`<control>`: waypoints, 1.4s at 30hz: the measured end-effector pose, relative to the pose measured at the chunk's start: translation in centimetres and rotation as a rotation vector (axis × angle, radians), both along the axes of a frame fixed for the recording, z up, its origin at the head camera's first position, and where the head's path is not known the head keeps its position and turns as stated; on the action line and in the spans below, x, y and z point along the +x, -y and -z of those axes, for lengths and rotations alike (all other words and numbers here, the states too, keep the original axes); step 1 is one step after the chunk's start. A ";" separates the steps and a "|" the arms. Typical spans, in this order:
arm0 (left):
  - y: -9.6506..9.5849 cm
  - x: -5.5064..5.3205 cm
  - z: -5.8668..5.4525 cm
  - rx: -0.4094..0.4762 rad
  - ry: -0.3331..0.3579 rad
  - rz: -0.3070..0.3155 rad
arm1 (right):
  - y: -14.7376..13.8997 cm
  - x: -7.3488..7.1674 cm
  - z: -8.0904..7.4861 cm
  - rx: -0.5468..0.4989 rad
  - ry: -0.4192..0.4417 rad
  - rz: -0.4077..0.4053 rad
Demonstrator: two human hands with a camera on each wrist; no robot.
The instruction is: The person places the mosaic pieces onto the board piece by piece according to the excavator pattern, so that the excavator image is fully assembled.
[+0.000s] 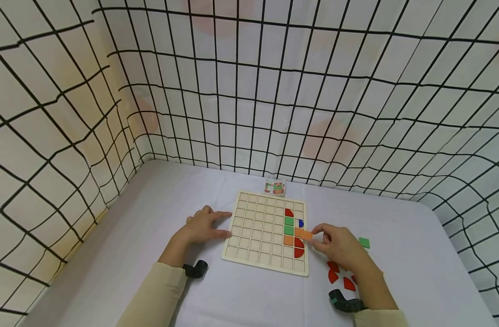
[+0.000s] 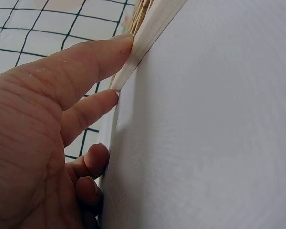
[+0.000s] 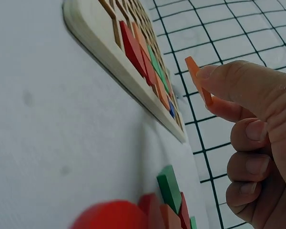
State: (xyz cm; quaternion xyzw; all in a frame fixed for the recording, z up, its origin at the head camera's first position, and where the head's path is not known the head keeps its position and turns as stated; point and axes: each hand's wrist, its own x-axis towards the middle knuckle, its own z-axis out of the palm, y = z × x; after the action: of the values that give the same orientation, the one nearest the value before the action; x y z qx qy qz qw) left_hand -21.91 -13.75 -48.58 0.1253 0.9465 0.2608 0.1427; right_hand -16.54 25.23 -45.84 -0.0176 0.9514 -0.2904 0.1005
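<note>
A pale wooden grid board (image 1: 253, 222) lies on the white cloth. The left hand (image 1: 202, 227) touches its left edge with the tips of thumb and index finger, the other fingers curled loosely. Just past the board's right edge, the right hand (image 1: 339, 243) pinches an orange square tile (image 3: 198, 80) between thumb and index finger, raised above the cloth in the right wrist view. Set in the board's right columns are green square tiles (image 1: 288, 225), orange tiles (image 1: 288, 240), red quarter-round pieces (image 1: 299, 253) and a small blue half-round piece (image 1: 301, 223).
Loose red pieces (image 1: 349, 284) lie on the cloth beneath and beside the right forearm, with a green tile (image 1: 364, 242) farther right. Behind the board stands a small clear holder with a coloured pattern (image 1: 275, 186). Black wire grid walls (image 1: 249, 104) enclose the back and sides.
</note>
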 end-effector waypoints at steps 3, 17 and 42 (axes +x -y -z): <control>0.0 0.1 -0.1 0.000 0.001 -0.001 | 0.5 0.1 0.1 0.004 -0.014 -0.050; -0.1 0.1 -0.1 0.001 0.004 -0.005 | 2.9 0.4 1.3 0.066 -0.042 -0.171; -0.2 0.0 0.0 -0.009 -0.004 -0.012 | 3.9 0.7 1.8 0.083 -0.022 -0.191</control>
State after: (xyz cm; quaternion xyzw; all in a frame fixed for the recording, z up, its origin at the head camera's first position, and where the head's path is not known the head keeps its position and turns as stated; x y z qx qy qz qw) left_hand -21.89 -13.50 -48.53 0.1195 0.9487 0.2572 0.1397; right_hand -15.88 21.35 -47.61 -0.1073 0.9576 -0.2398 0.1180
